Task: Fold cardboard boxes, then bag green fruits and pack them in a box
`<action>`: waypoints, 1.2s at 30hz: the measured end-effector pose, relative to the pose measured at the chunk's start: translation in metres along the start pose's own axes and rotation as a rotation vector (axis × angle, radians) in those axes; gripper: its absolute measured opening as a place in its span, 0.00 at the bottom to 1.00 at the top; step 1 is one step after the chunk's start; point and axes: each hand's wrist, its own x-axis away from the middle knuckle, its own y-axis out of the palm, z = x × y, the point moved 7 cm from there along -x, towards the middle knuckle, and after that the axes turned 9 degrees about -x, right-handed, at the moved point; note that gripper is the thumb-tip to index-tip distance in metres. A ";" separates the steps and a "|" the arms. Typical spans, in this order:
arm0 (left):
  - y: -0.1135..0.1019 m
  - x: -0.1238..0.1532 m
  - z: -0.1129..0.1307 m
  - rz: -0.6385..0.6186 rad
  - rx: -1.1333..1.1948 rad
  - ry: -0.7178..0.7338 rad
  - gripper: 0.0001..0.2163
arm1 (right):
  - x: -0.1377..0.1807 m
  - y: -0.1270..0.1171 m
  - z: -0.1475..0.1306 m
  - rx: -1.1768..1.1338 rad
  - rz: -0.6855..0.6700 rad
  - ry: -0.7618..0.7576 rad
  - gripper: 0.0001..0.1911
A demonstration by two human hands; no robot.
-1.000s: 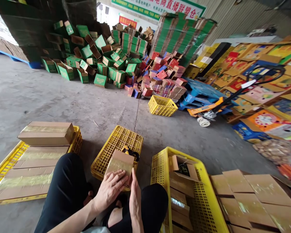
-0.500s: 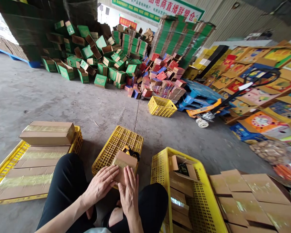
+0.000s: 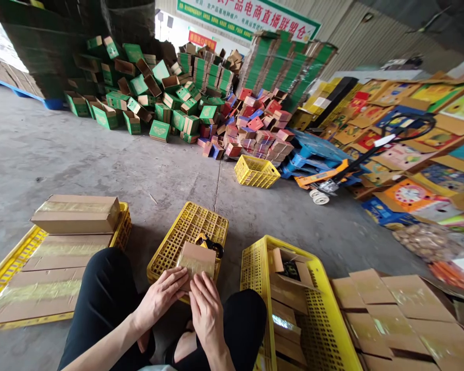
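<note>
Pressing on a small taped cardboard box at the near edge of an upturned yellow crate, with most of the box beyond the fingertips. Laying the left hand on its near left corner, fingers close together; resting the right hand on its near right part, fingers nearly straight, barely parted. Facing a tape dispenser just past the box, by the crate's right edge. Sitting between a left crate bearing long taped boxes and a right crate with cartons along its left wall.
</note>
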 end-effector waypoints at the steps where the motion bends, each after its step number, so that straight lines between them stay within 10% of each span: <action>1: 0.000 0.000 0.001 0.004 0.012 -0.001 0.24 | -0.004 -0.002 -0.001 -0.056 -0.029 -0.001 0.23; 36: -0.003 -0.034 0.005 -0.017 -0.233 -0.019 0.30 | -0.007 0.022 0.035 0.106 0.067 0.255 0.34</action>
